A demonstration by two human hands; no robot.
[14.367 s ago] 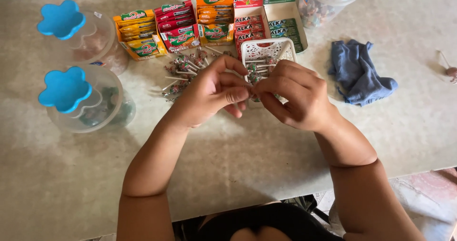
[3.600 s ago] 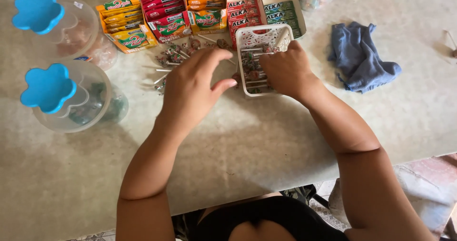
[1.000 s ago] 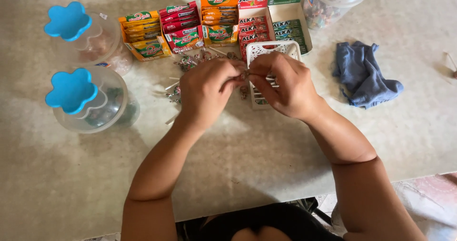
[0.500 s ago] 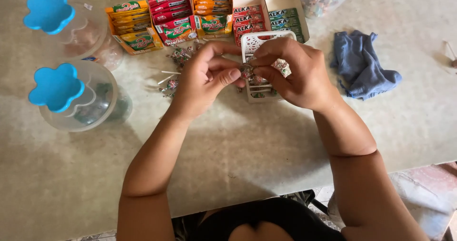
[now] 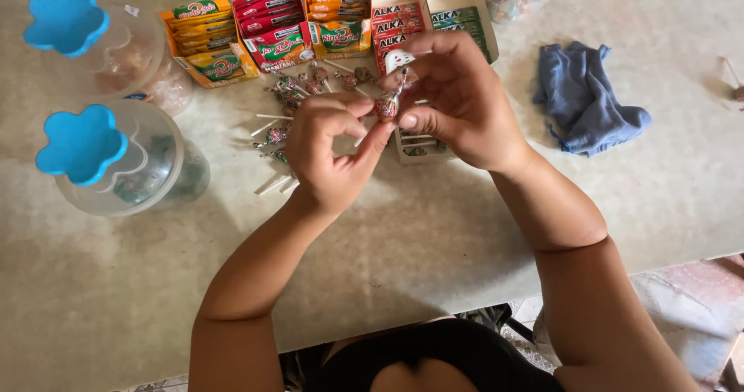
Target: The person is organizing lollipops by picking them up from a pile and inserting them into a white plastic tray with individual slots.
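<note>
Head view, left to right: two clear tubs with blue flower lids (image 5: 81, 142) near the table's left edge; loose lollipops (image 5: 283, 132) mid-table; left hand (image 5: 329, 148) and right hand (image 5: 457, 101) both pinched on one wrapped lollipop (image 5: 387, 107) above the white basket (image 5: 418, 146). Best gripped by the stick, wrapper steadied, over the basket. Blue cloth (image 5: 585, 101) toward the right edge.

Both hands are meeting over the counter (image 5: 434, 229), the left hand (image 5: 329, 152) and right hand (image 5: 461, 101) pinching one wrapped lollipop (image 5: 387, 107) between fingertips. More lollipops (image 5: 291, 113) are lying loose just behind, near the candy boxes (image 5: 263, 28), two blue-lidded jars (image 5: 116, 159) sitting left, a blue cloth (image 5: 585, 109) right.
</note>
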